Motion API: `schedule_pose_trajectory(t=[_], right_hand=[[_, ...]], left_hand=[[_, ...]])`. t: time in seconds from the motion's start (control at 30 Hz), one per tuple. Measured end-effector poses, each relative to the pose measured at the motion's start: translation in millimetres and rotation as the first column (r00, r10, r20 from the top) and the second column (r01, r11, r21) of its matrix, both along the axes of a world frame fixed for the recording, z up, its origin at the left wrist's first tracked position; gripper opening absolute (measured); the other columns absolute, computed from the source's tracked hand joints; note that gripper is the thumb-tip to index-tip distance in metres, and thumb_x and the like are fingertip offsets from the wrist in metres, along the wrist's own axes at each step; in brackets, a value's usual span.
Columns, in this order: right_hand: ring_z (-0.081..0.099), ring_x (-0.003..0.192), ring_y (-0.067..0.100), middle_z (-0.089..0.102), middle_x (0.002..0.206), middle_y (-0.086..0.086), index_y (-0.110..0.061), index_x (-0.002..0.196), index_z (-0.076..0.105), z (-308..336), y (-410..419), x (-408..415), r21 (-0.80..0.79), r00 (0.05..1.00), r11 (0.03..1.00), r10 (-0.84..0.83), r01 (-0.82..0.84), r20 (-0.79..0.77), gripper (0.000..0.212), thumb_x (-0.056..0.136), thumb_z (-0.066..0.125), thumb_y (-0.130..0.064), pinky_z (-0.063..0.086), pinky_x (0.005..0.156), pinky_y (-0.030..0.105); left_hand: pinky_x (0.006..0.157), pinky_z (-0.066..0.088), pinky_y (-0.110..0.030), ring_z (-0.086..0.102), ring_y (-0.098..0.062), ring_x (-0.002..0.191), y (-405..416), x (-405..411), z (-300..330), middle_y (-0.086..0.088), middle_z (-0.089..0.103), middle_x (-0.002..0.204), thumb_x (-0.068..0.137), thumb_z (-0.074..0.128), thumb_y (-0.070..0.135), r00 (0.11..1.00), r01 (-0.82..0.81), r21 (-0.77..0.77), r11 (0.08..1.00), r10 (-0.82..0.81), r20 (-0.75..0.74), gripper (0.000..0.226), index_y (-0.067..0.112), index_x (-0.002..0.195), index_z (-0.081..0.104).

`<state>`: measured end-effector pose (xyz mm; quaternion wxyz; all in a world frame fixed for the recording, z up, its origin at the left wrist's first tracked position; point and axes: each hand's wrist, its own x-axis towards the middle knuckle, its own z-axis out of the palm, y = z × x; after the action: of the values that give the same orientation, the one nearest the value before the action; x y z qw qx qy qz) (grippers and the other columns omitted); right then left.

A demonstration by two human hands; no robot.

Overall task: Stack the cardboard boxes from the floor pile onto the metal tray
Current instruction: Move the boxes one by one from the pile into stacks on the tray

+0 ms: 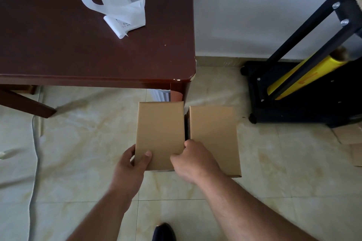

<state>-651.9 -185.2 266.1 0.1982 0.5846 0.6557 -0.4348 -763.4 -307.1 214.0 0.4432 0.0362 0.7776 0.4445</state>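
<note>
Gripping the left cardboard box point(159, 135) with both hands: your left hand point(130, 166) clamps its near-left edge, thumb on top; your right hand point(193, 160) curls fingers into the gap beside the right box point(214, 139), probably to separate them. Both boxes closed, contents unseen. No metal tray in view.

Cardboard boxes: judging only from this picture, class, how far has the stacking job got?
Done: nothing that shows; no metal tray is in view. In hand: the left hand and right hand grip the left box by its near end. Left: the right box beside it, untouched, plus the stacking.
</note>
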Motion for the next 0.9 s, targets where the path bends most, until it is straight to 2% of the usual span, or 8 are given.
schedule_pose_trajectory(t=[0.13,0.2,0.33,0.57,0.63,0.73,0.8,0.9], right_hand=[[0.064,0.088,0.03,0.063,0.109,0.002,-0.013,0.107,0.058,-1,1,4,-0.017,1.0,1.0,-0.007,0.006,-0.009,0.033,0.083,0.052,-0.034,0.038,0.054,0.028],[0.055,0.081,0.027,0.057,0.101,0.002,-0.022,0.103,0.051,2,0,8,-0.016,0.999,1.0,-0.016,0.015,-0.032,0.027,0.08,0.049,-0.036,0.041,0.058,0.029],[0.065,0.1,0.019,0.063,0.118,-0.001,-0.027,0.144,0.05,13,-1,32,0.046,0.988,0.996,-0.064,0.071,-0.137,0.058,0.086,0.052,-0.038,0.055,0.084,0.035],[0.064,0.08,0.009,0.063,0.096,-0.009,-0.026,0.142,0.055,16,6,89,0.161,0.946,0.95,-0.229,0.269,-0.23,0.047,0.096,0.059,-0.025,0.053,0.073,0.028],[0.064,0.086,0.006,0.063,0.104,-0.01,-0.027,0.141,0.056,11,10,101,0.195,0.933,0.927,-0.274,0.321,-0.233,0.045,0.097,0.059,-0.026,0.05,0.071,0.023],[0.061,0.095,0.008,0.058,0.132,-0.003,-0.024,0.141,0.053,1,15,118,0.27,0.888,0.851,-0.396,0.45,-0.231,0.047,0.094,0.061,-0.028,0.045,0.071,0.025],[0.059,0.098,0.015,0.048,0.148,0.001,-0.023,0.15,0.043,-5,16,127,0.167,0.786,0.769,-0.59,0.617,-0.184,0.06,0.093,0.061,-0.03,0.046,0.075,0.031],[0.06,0.112,0.026,0.051,0.141,0.004,-0.016,0.145,0.046,-14,16,132,-0.149,0.595,0.59,-0.804,0.794,-0.012,0.058,0.091,0.064,-0.03,0.056,0.092,0.045]], left_hand=[[0.069,0.041,-0.012,0.06,0.009,0.09,1,0,-3,0.02,0.067,0.102,0.1,0.065,0.025,1.0,0.018,-0.008,1.0,-0.018,-0.012,0.04,0.023,0.139,0.056],[0.074,0.043,-0.016,0.06,0.007,0.095,1,-1,-4,0.021,0.066,0.105,0.099,0.066,0.027,1.0,0.02,-0.011,1.0,-0.02,-0.015,0.047,0.022,0.144,0.053],[0.096,0.041,-0.03,0.059,-0.011,0.113,2,-7,-1,0.011,0.063,0.124,0.098,0.068,0.033,1.0,0.007,-0.003,1.0,-0.007,-0.02,0.061,0.022,0.153,0.044],[0.099,0.037,-0.031,0.05,-0.013,0.131,2,-7,-4,0.005,0.05,0.154,0.098,0.066,0.038,0.998,-0.019,-0.01,1.0,0.018,-0.06,0.069,0.019,0.158,0.038],[0.098,0.039,-0.031,0.053,-0.015,0.129,1,-5,-6,0.004,0.055,0.148,0.098,0.066,0.037,0.997,-0.019,-0.029,0.999,0.016,-0.071,0.065,0.02,0.156,0.041],[0.09,0.042,-0.03,0.06,-0.006,0.102,-2,0,-8,0.011,0.065,0.117,0.1,0.064,0.033,0.996,0.007,-0.065,0.998,-0.012,-0.086,0.051,0.022,0.148,0.051],[0.088,0.042,-0.03,0.059,-0.003,0.097,-4,2,-9,0.011,0.065,0.113,0.1,0.064,0.034,0.995,0.027,-0.1,0.995,-0.036,-0.091,0.048,0.022,0.145,0.053],[0.089,0.043,-0.031,0.06,-0.008,0.101,-6,4,-9,0.009,0.065,0.117,0.1,0.063,0.035,0.995,0.03,-0.117,0.993,-0.04,-0.087,0.048,0.024,0.146,0.053]])
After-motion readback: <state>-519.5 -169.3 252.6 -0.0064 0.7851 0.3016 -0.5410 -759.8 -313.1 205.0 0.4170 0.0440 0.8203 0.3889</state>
